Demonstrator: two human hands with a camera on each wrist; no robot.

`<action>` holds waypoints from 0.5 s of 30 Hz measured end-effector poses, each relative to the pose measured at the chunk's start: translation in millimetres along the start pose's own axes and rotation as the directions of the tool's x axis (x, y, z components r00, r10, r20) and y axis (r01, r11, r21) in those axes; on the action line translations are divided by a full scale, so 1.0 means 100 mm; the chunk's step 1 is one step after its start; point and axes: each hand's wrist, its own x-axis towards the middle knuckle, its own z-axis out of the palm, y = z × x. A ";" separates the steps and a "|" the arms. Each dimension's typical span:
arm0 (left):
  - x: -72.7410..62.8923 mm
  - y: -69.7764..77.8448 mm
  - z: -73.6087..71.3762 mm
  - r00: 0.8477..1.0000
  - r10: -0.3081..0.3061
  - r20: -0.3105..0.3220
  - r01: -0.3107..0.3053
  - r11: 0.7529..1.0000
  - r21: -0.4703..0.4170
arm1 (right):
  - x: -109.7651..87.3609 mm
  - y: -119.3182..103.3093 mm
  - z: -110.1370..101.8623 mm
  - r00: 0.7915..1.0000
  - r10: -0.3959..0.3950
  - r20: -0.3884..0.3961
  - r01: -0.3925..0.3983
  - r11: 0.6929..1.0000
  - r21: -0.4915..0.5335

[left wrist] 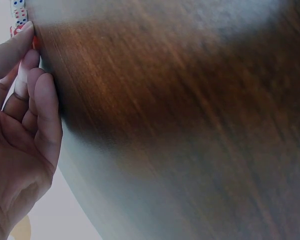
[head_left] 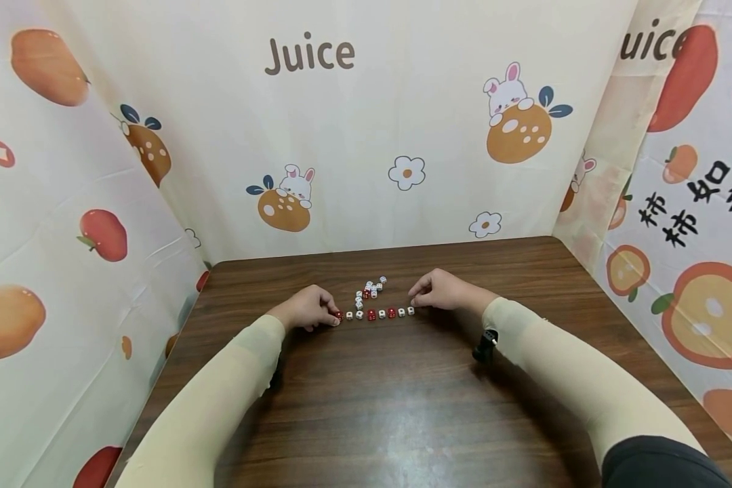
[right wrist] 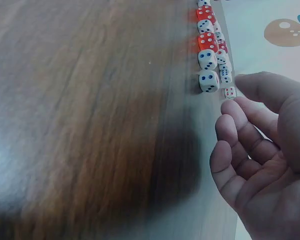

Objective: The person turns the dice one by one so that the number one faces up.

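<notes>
A row of white and red dice lies across the dark wooden table in the head view. At its left end my left hand pinches a red die between thumb and finger; in the left wrist view a bit of that red die shows between them. My right hand hovers by the white die at the row's right end. From the right wrist, its loosely curled fingers hold nothing and stand apart from that end die. Two more red dice, one of them here, sit within the row.
Behind the row, several loose white dice and a red die lie scattered on the table. Fruit-printed cloth hangs along the back and both sides. A black strap is on the right wrist.
</notes>
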 end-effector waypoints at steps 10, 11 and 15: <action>0.02 -0.01 0.00 1.000 -0.004 0.002 0.004 1.000 0.004 | 0.20 -0.13 0.17 0.994 -0.035 -0.107 0.027 0.997 -0.074; 0.02 -0.01 0.00 1.000 -0.004 0.002 0.004 1.000 0.006 | 0.22 -0.14 0.19 0.993 -0.039 -0.111 0.031 0.996 -0.079; 0.03 -0.02 0.00 1.000 -0.001 0.003 0.001 1.000 0.010 | 0.32 -0.20 0.29 0.992 -0.060 -0.108 0.048 0.993 -0.109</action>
